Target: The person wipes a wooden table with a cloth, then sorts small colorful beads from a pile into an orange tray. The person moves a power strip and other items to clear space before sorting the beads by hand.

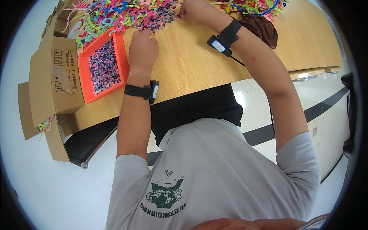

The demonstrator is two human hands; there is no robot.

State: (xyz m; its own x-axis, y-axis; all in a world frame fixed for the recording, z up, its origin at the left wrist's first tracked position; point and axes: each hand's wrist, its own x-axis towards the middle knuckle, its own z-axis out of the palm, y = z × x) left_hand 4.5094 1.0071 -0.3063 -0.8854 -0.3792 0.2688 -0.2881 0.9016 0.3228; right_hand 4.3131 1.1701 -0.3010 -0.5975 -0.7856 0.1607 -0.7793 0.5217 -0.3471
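A loose pile of small multicoloured beads (pixel 161 17) lies on the wooden table at the top of the view. My left hand (pixel 143 49) rests at the near edge of that pile, its fingers curled and its fingertips mostly hidden. At the pile's right edge, my right hand (pixel 195 13) is bent inward with its fingertips against or just over the beads. Whether either hand pinches a bead cannot be seen. To the left of my left hand stands an orange-red tray (pixel 124 57), holding many pink, blue and dark beads (pixel 104 64).
Tangled chenille stems (pixel 115 13) heap up behind the tray, with more stems (pixel 258 7) at the top right. Brown cloth (pixel 260 30) lies beneath my right forearm. An open cardboard box (pixel 67 77) flanks the tray. A cable (pixel 237 61) runs from my right wrist device.
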